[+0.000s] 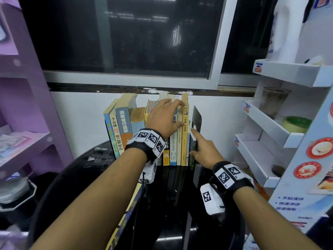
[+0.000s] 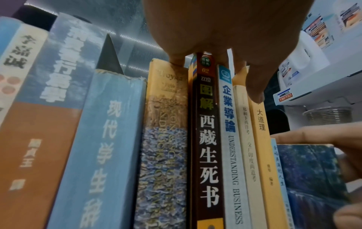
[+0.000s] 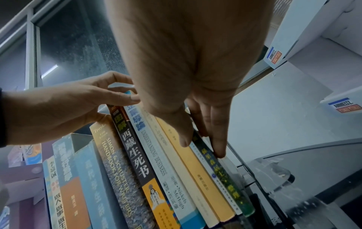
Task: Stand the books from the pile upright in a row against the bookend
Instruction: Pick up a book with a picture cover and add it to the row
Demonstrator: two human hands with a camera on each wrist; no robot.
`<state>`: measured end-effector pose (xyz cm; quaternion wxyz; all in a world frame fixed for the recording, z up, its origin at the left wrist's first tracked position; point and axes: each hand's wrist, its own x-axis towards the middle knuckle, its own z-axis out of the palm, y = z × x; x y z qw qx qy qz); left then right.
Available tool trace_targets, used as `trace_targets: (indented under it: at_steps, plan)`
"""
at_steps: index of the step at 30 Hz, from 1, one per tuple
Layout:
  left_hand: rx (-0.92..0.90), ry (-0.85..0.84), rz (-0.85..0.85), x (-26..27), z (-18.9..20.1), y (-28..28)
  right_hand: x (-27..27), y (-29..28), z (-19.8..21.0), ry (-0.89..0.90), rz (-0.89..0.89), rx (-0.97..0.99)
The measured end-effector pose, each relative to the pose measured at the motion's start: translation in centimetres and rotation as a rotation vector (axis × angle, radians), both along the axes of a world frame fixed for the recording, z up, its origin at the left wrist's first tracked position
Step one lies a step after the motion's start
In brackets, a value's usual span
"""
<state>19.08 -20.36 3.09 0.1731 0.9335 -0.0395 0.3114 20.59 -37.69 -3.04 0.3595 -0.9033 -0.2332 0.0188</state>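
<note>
**Books in a row, both hands on them**

On the left a purple shelf (image 1: 27, 109) holds some papers. The books (image 1: 126, 127) stand upright in a row on the dark worktop (image 1: 86, 177), against the white wall under a window (image 1: 126, 37). Spines read, left to right: 李嘉誠; a blue-and-orange spine; 现代学生 on pale blue; "Simon & Schuster Handbook for Writers", Troyka (image 3: 115, 162); 图解西藏生死书 (image 2: 207, 139); 企業導論 "Understanding Business", Nickels McHugh (image 2: 231, 139); a cream spine; 小故事大道理 (image 1: 185, 134); a thin pale one.

The left hand (image 1: 163, 120) rests on the tops of the middle books, fingers (image 2: 254, 86) relaxed and spread, tips touching the top edges, grasping nothing.

The right hand (image 1: 205, 150) grips a small blue-green book (image 3: 223, 175) at the right end of the row, thumb on its near side, forefinger stretched along its top, other fingers (image 3: 218, 139) on its far side. The book stands between the thin pale one and the dark bookend (image 1: 197, 118).

On the right, white racks (image 1: 288, 71) carry "AMMELTZ YOKO YOKO" labels (image 2: 285, 96).
</note>
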Motion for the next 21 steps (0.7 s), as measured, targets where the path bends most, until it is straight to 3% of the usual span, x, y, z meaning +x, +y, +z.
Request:
trace_targets:
  at_steps: [6, 21]
  plan:
    - [0.16, 0.031, -0.019, -0.1, -0.1, 0.6, 1.2, 0.6, -0.7, -0.001, -0.024, 0.008]
    - [0.239, -0.012, 0.0, 0.6, -1.1, 1.2, 2.2, 1.5, -0.8, 0.005, -0.031, 0.013]
